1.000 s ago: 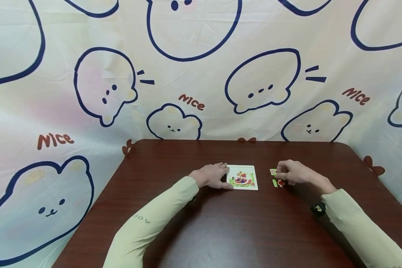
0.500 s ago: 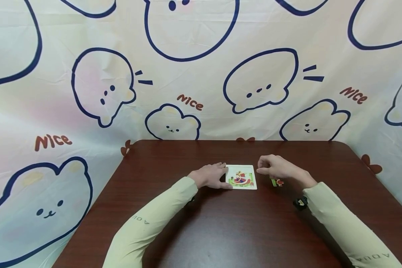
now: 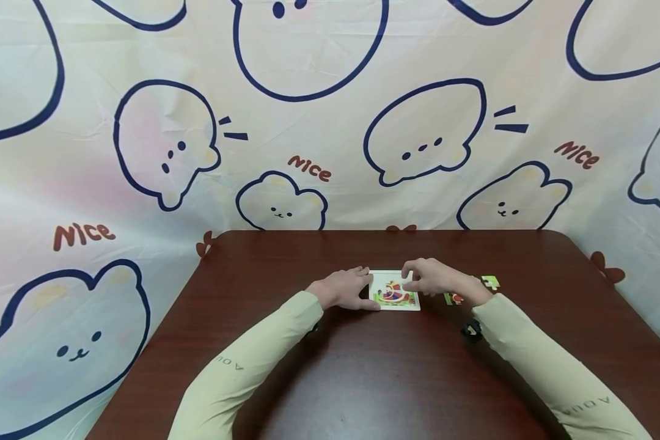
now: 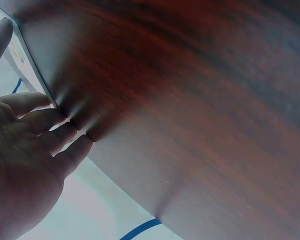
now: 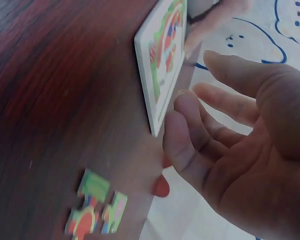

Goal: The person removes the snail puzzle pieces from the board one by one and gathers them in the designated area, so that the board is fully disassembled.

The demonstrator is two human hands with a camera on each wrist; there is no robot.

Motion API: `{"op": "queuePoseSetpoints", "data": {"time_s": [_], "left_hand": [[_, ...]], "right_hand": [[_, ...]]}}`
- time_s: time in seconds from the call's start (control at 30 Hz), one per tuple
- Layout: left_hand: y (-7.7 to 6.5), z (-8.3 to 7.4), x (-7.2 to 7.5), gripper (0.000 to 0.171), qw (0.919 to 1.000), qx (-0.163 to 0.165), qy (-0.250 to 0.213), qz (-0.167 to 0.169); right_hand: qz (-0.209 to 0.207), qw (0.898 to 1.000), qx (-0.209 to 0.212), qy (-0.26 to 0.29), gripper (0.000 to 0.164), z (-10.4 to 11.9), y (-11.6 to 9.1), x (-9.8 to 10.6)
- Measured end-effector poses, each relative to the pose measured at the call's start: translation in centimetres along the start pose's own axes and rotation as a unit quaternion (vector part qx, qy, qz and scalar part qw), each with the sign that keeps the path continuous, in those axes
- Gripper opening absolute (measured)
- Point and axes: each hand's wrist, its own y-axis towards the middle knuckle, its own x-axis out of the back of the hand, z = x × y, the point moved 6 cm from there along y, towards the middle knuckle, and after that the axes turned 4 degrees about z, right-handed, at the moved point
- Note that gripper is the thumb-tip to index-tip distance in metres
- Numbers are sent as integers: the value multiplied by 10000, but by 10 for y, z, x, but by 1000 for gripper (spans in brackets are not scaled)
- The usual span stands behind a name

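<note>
My left hand (image 3: 343, 289) rests at the left edge of a white-framed jigsaw puzzle board (image 3: 411, 307), thumb at its near corner. In the left wrist view the left fingers (image 4: 52, 120) lie straight, tips at the board's edge. Over the board's right part is my right hand (image 3: 436, 278). Its thumb and index finger stand apart, and the right wrist view shows nothing between the fingers (image 5: 177, 127). A partly built red, blue and yellow picture (image 3: 392, 295) fills much of the board.
Right of the board lie loose jigsaw pieces: a green-and-red one (image 3: 452, 299) under the right wrist and a light green one (image 3: 491, 282) farther right. A green-and-pink piece (image 5: 117, 210) shows in the right wrist view. A patterned curtain (image 3: 330, 122) hangs behind the brown table (image 3: 335, 373).
My right hand has moved left from the loose pieces to over the board, its pinch loosening. The light green piece behind the wrist has come into view. My left hand has stayed put.
</note>
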Motion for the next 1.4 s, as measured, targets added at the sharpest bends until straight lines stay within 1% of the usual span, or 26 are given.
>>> {"op": "queuePoseSetpoints", "data": {"time_s": [0.2,0.37,0.63,0.77,0.9,1.1,1.3,1.4], "left_hand": [[1,0,-1,90,10000,52,-28,70],[1,1,0,91,9999,106,-3,101],[1,-1,1,89,9999,78,33,55],[2,-2,1,89,10000,32,13,20],[2,-2,1,90,10000,32,6,18],[1,-2,1,90,9999,33,100,30],[0,-1,0,90,9999,72,89,56],[-1,0,-1,91,9999,94,68,73]], "right_hand": [[148,9999,3,-79,35,11,12,-6],[164,9998,35,-114,37,17,18,-8],[201,9995,62,-217,38,18,25,-12],[152,9997,-108,-130,39,14,27,-12],[145,9996,-257,15,36,8,28,-14],[184,9995,-266,62,29,7,30,-17],[149,9996,-222,-77,30,9,31,-18],[140,9996,-247,-29,31,10,32,-20]]}}
